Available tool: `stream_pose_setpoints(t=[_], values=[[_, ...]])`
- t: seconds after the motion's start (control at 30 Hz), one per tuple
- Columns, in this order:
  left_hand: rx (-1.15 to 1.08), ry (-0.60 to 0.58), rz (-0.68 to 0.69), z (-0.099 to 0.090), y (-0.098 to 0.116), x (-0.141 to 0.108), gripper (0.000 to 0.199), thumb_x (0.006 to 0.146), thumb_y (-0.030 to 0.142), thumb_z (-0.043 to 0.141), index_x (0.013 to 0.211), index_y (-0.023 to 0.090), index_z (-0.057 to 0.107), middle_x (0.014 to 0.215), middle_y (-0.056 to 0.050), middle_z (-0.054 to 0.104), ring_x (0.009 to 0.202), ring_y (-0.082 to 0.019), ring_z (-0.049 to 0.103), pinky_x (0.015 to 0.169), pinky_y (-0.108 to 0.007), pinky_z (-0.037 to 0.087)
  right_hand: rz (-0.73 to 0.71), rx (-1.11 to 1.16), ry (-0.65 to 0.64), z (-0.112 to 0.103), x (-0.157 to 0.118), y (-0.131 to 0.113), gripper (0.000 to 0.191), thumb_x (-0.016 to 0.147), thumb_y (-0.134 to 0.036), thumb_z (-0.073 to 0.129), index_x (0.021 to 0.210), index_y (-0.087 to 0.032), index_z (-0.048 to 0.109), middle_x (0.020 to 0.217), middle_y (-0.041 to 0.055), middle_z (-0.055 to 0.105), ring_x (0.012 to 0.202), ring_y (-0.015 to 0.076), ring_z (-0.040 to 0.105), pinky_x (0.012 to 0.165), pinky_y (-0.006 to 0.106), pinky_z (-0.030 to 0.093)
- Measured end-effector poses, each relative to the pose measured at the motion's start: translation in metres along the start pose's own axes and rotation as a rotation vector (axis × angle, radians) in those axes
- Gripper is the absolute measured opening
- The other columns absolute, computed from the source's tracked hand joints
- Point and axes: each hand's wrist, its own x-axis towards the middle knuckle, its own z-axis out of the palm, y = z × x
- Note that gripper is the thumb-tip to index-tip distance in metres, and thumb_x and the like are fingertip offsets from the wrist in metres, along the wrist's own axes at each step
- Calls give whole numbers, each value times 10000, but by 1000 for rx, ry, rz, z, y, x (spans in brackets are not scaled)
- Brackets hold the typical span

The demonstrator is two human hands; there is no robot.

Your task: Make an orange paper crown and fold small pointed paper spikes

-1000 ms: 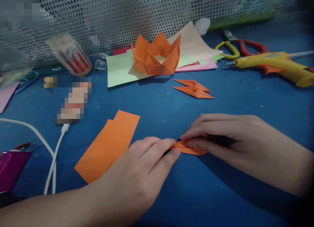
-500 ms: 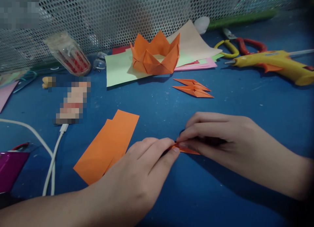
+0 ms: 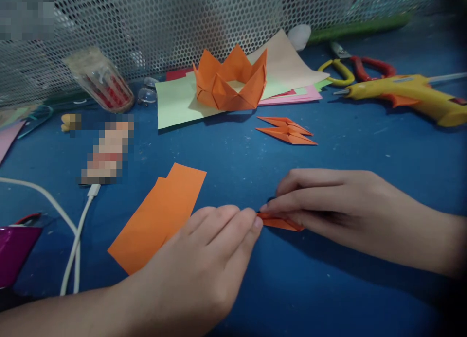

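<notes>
A small folded piece of orange paper (image 3: 280,223) lies low on the blue table, partly covered by my fingers. My left hand (image 3: 219,254) pinches its left end, the fingers pressed together. Over its upper edge, my right hand (image 3: 324,201) is closed with fingertips and thumb on the paper. Flat orange paper strips (image 3: 156,215) overlap one another beside my left hand. Beyond my hands rest two narrow folded orange paper pieces (image 3: 288,130), pointed at the ends. Farther back, an orange paper crown shape (image 3: 233,91) stands on a pale green sheet (image 3: 175,103).
A yellow glue gun (image 3: 404,91) lies at the right, with red-handled pliers (image 3: 375,67) behind it. At the left are a white cable (image 3: 82,230), a purple object (image 3: 16,254) and a clear container with red contents (image 3: 105,86). A perforated metal panel (image 3: 164,26) borders the back.
My right hand has shifted slightly and flattened over the folded paper, whose right end now shows more. My left hand's fingertips have moved a little to the left.
</notes>
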Motion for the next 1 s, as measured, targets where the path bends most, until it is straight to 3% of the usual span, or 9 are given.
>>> stream_pose_setpoints(t=[0.1,0.23,0.33,0.47,0.57,0.73,0.9,1.0], values=[[-6,3,28,2,1,-1,410,1214,40,467,1332,95,855,1305,-106,886,1175,-225,780,1039,-332,637,-67,-89,-17,1,-2,0,429,1229,-244,474,1167,-255,898,950,33,821,741,128,789,639,216,589],[12,-2,33,-1,1,-2,388,1186,42,505,1381,86,837,1315,-115,881,1172,-245,766,1044,-351,628,-92,-155,-63,2,-2,-1,622,1303,-435,317,1147,-258,893,871,28,780,678,144,734,609,267,542],[1,-59,-12,-6,1,2,428,1176,204,632,1587,149,737,1428,-172,830,1276,-315,755,1079,-426,648,-27,-84,-43,4,1,-3,635,1295,-526,349,970,-272,832,707,-19,645,560,144,597,583,297,497],[-20,-86,-60,-9,1,14,591,1170,405,668,1717,184,619,1537,-222,763,1373,-388,719,1113,-509,650,104,6,-64,7,0,-4,530,1257,-562,490,854,-294,707,608,-65,520,480,161,455,647,330,547],[-17,-89,-61,-10,2,20,610,1169,439,658,1720,181,614,1541,-225,761,1374,-390,720,1121,-511,650,84,-7,-79,7,-1,-4,513,1263,-543,469,928,-303,775,674,-54,635,510,165,558,683,330,593],[-4,-96,-59,-8,3,19,606,1165,447,651,1709,181,628,1534,-219,769,1366,-385,729,1132,-504,647,-96,-152,-15,8,-3,-2,637,1298,-482,302,1216,-269,897,1022,60,862,818,207,811,723,322,652],[10,-103,-56,-4,4,21,601,1162,448,644,1701,180,640,1528,-212,778,1356,-379,739,1142,-495,644,84,-22,-12,8,-2,-1,623,1272,-606,386,949,-295,818,772,-21,781,660,166,756,659,304,610],[14,-107,-53,-4,3,23,601,1161,447,640,1700,181,643,1528,-208,781,1351,-375,744,1149,-490,641,136,31,-57,6,0,0,661,1245,-694,390,894,-306,793,689,-31,723,593,166,704,632,324,583]])
